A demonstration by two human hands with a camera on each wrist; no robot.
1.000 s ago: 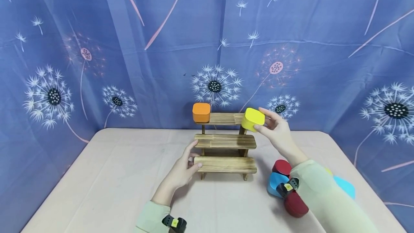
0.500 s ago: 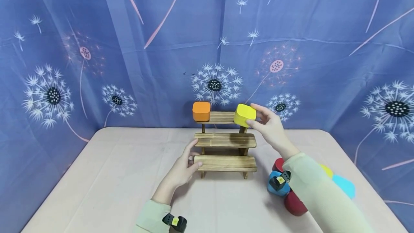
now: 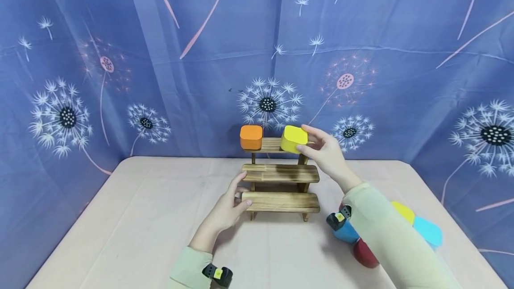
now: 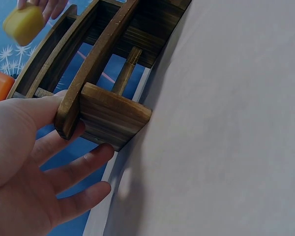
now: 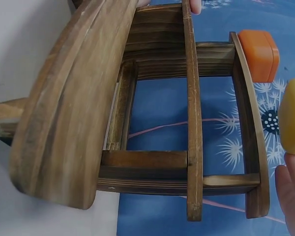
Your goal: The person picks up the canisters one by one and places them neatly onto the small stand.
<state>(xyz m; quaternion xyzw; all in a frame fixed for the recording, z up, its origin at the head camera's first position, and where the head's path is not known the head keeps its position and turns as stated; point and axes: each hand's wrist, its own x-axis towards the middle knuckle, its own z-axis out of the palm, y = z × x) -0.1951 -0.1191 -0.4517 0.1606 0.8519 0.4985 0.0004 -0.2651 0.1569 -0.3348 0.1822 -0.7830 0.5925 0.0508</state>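
Observation:
A three-tier wooden stand [image 3: 281, 201] stands upright on the table. My left hand [image 3: 223, 212] holds its left end, thumb on the bottom shelf and index finger up at the middle one; in the left wrist view the other fingers [image 4: 83, 196] spread beside the side frame. My right hand [image 3: 328, 157] pinches a yellow rounded-square block [image 3: 294, 138] between thumb and fingers at the top shelf, right of an orange block [image 3: 251, 137] of like shape. Seen from the right wrist, the yellow block [image 5: 293, 118] overlaps no shelf, and only part of that hand shows.
Right of the stand, partly hidden under my right forearm, lie a blue block [image 3: 346, 233], a dark red block [image 3: 365, 254], a yellow block [image 3: 403, 212] and a light blue block [image 3: 429, 231]. A blue dandelion-print curtain [image 3: 201, 101] hangs behind the pale table [image 3: 132, 226].
My right hand has carried the yellow block leftward along the top shelf, closer to the orange block. The left hand keeps its place on the stand.

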